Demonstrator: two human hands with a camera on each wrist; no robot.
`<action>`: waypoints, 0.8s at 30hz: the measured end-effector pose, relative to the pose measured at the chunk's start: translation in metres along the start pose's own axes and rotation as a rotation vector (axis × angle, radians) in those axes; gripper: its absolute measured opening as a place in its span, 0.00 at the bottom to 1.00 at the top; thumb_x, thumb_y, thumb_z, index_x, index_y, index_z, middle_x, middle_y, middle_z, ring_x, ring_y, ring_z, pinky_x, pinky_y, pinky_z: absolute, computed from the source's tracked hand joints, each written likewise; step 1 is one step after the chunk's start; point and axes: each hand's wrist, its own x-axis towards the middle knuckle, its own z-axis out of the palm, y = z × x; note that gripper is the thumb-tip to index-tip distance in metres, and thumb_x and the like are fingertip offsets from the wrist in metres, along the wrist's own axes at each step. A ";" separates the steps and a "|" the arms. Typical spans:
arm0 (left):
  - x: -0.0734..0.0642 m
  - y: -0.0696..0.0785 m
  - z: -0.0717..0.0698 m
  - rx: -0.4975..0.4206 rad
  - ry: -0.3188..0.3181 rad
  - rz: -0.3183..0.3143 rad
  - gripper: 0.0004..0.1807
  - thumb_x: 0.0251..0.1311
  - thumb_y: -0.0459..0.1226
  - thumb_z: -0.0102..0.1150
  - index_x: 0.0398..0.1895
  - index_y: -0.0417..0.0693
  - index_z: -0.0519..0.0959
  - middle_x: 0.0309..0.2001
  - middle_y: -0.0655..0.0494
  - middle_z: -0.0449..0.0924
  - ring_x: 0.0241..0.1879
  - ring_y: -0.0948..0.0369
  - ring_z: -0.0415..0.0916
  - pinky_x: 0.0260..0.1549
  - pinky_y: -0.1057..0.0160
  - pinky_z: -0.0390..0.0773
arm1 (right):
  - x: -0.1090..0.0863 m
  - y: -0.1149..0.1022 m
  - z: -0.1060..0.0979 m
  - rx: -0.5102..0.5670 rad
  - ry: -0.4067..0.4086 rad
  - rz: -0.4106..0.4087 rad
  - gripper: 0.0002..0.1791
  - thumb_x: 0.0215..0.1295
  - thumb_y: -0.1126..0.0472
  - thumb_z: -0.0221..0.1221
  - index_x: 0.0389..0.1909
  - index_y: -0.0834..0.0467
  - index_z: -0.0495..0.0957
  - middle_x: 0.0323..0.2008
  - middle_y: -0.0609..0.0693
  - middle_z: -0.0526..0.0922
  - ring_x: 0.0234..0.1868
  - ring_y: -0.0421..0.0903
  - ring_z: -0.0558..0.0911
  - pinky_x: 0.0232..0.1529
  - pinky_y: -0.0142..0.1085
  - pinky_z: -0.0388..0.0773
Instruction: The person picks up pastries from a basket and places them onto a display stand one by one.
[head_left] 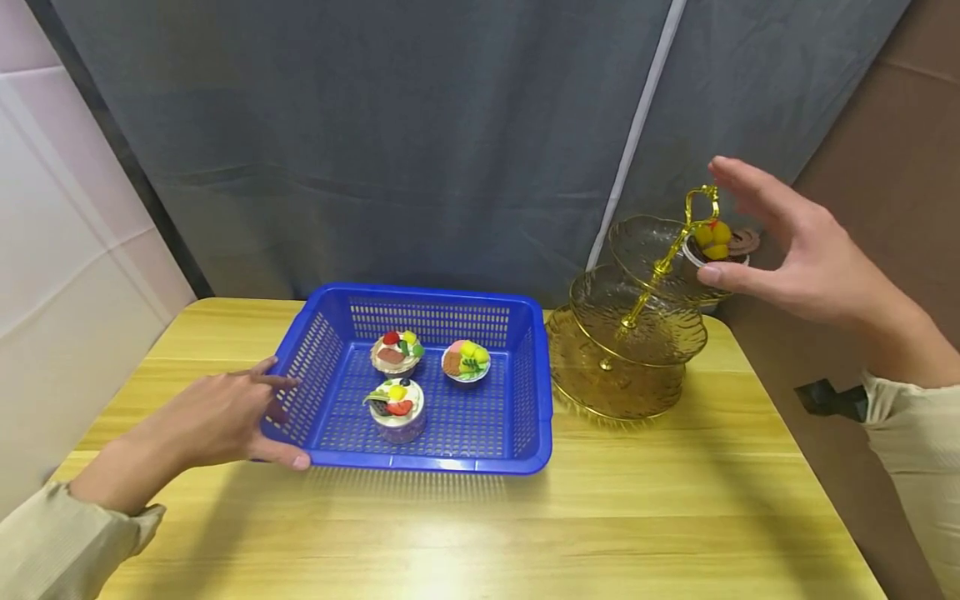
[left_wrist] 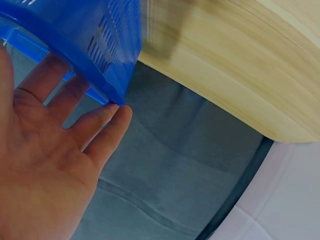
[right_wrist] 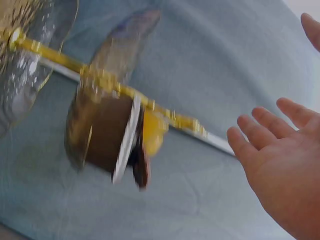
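My left hand (head_left: 225, 421) lies at the left rim of a blue plastic basket (head_left: 545, 392), its fingers fairly straight and touching the rim. The thumb extends along the basket's front left corner. Inside the basket stand three toy cupcakes: a cream one with red and green pieces (head_left: 397, 357), one with yellow pieces (head_left: 466, 363) and one in a purple cup (head_left: 400, 421). My right hand (head_left: 810, 250) spreads its fingers around a brown cupcake (right_wrist: 107, 132) on the top tier of a gold-trimmed stand (head_left: 615, 392). In the right wrist view that hand is apart from the cupcake.
The stand has three clear tiers and an upright gold handle (head_left: 701, 200). Basket and stand share a wooden table (head_left: 450, 533). A grey curtain (head_left: 390, 150) hangs behind, and a white cloth (head_left: 67, 208) is on the left.
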 end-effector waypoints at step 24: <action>0.003 0.006 -0.004 -0.005 -0.049 0.003 0.43 0.38 0.74 0.63 0.32 0.42 0.89 0.50 0.35 0.83 0.58 0.27 0.69 0.43 0.36 0.78 | 0.036 -0.005 0.109 0.097 -0.290 -0.080 0.50 0.55 0.52 0.73 0.77 0.41 0.56 0.75 0.43 0.61 0.73 0.46 0.63 0.70 0.56 0.60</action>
